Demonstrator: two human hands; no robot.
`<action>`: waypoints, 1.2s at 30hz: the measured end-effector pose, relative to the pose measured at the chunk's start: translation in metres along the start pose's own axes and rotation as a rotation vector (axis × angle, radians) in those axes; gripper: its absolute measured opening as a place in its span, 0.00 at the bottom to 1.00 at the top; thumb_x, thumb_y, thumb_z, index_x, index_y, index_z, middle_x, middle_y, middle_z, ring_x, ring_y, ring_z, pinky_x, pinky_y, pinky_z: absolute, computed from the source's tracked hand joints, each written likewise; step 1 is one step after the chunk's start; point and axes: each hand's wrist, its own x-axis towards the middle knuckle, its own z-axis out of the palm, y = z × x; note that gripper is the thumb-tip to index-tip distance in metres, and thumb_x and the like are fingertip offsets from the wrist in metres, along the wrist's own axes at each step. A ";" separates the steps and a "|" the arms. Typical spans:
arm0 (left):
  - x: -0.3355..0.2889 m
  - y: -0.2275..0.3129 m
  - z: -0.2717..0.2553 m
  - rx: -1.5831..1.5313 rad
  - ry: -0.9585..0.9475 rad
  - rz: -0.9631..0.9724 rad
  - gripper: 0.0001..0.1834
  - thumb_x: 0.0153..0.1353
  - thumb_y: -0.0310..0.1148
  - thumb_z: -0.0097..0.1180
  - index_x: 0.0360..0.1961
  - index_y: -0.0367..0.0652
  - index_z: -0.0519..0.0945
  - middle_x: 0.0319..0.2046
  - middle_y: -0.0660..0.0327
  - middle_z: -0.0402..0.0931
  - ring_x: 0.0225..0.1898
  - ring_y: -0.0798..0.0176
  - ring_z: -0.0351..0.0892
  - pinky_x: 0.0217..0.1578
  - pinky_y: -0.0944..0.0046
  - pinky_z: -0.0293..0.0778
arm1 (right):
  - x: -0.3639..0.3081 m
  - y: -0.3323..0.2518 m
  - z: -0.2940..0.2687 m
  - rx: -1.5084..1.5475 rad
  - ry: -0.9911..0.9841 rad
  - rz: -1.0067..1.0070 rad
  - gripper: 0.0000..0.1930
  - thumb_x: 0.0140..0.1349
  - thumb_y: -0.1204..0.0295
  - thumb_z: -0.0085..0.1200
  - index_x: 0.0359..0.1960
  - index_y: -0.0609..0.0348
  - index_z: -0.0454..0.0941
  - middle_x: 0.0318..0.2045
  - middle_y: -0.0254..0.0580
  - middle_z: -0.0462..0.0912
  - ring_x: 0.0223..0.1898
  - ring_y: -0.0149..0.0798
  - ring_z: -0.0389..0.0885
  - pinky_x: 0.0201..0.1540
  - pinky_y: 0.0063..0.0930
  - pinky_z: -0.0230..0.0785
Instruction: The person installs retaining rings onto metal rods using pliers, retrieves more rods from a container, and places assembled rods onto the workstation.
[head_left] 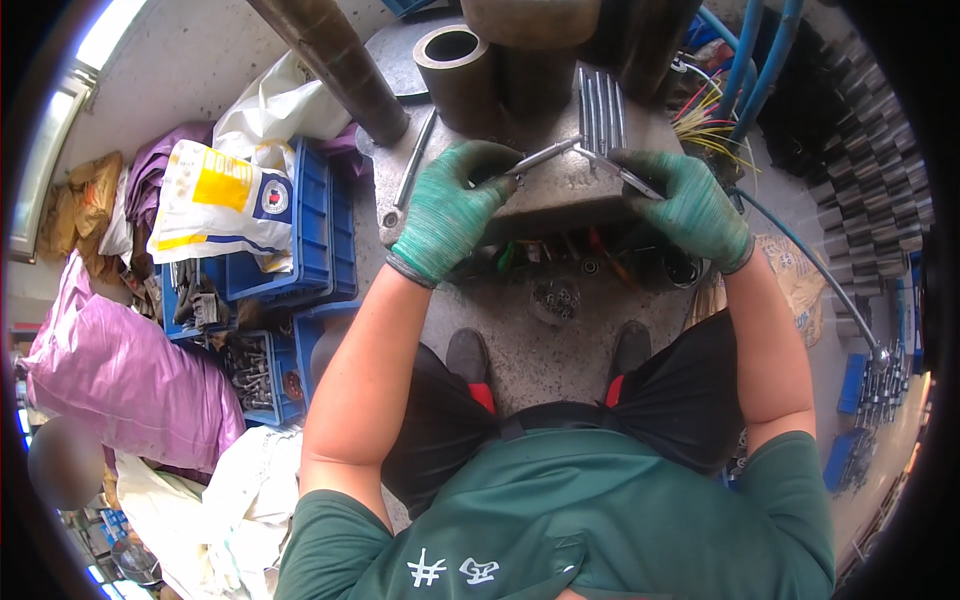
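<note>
Inspection finds both gloved grips closed. We see the left hand pinching a metal rod and the right hand gripping a slim metal piece; their tips meet, or nearly so, between the grips. We cannot tell whether the right holds more than one. Beyond the grips, nearer the right, a row of similar rods lies side by side on the metal block. Just left of the left grip, a single rod lies apart. On progress, we judge handling underway, the row and single rod unheld; which are finished, we cannot determine.
</note>
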 end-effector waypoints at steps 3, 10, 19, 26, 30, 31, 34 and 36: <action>-0.002 0.009 0.000 -0.018 -0.080 -0.050 0.18 0.70 0.24 0.58 0.59 0.35 0.83 0.45 0.58 0.85 0.48 0.65 0.83 0.54 0.65 0.78 | -0.001 0.000 0.001 0.015 -0.067 -0.001 0.27 0.60 0.75 0.63 0.64 0.63 0.80 0.52 0.57 0.89 0.53 0.41 0.89 0.59 0.33 0.77; -0.008 0.015 0.006 -0.195 -0.204 -0.146 0.20 0.74 0.32 0.54 0.63 0.36 0.81 0.44 0.60 0.84 0.42 0.70 0.82 0.45 0.68 0.80 | -0.003 -0.003 0.012 0.075 -0.163 -0.023 0.28 0.59 0.75 0.64 0.65 0.63 0.80 0.50 0.54 0.90 0.50 0.38 0.89 0.57 0.33 0.78; -0.010 0.012 0.004 -0.499 -0.268 -0.410 0.23 0.74 0.37 0.56 0.63 0.33 0.78 0.36 0.60 0.86 0.27 0.71 0.82 0.28 0.73 0.77 | -0.002 -0.007 0.010 0.071 -0.236 0.009 0.29 0.57 0.77 0.64 0.64 0.63 0.80 0.46 0.52 0.90 0.48 0.36 0.89 0.57 0.33 0.78; -0.007 0.002 0.003 -0.766 -0.359 -0.464 0.25 0.75 0.39 0.56 0.65 0.33 0.76 0.33 0.57 0.86 0.20 0.69 0.79 0.21 0.73 0.73 | -0.003 0.000 0.019 0.151 -0.195 -0.113 0.30 0.60 0.77 0.63 0.66 0.66 0.77 0.51 0.50 0.88 0.54 0.36 0.85 0.59 0.33 0.76; -0.008 0.004 0.004 -0.814 -0.359 -0.434 0.26 0.77 0.41 0.53 0.67 0.32 0.74 0.32 0.53 0.85 0.19 0.66 0.79 0.19 0.72 0.70 | -0.002 -0.004 0.015 0.552 -0.491 0.240 0.27 0.62 0.73 0.62 0.65 0.66 0.78 0.48 0.47 0.87 0.49 0.36 0.85 0.55 0.30 0.77; -0.008 0.005 0.004 -0.815 -0.375 -0.399 0.27 0.78 0.42 0.51 0.67 0.32 0.74 0.32 0.51 0.86 0.18 0.65 0.79 0.18 0.71 0.70 | -0.002 -0.004 0.014 0.552 -0.488 0.239 0.27 0.62 0.73 0.62 0.65 0.66 0.78 0.48 0.47 0.87 0.49 0.36 0.85 0.55 0.30 0.77; -0.008 0.000 0.002 -0.917 -0.358 -0.386 0.29 0.78 0.45 0.49 0.69 0.31 0.72 0.32 0.50 0.86 0.18 0.64 0.79 0.17 0.70 0.70 | -0.003 0.000 0.012 0.551 -0.376 0.203 0.28 0.63 0.70 0.62 0.65 0.67 0.77 0.44 0.43 0.87 0.45 0.33 0.84 0.51 0.28 0.78; -0.009 0.003 0.003 -0.937 -0.310 -0.394 0.30 0.78 0.47 0.50 0.68 0.31 0.72 0.32 0.50 0.86 0.18 0.64 0.79 0.17 0.70 0.70 | 0.001 0.011 0.004 0.875 -0.391 0.212 0.29 0.62 0.70 0.62 0.65 0.69 0.75 0.44 0.41 0.87 0.46 0.32 0.84 0.51 0.27 0.77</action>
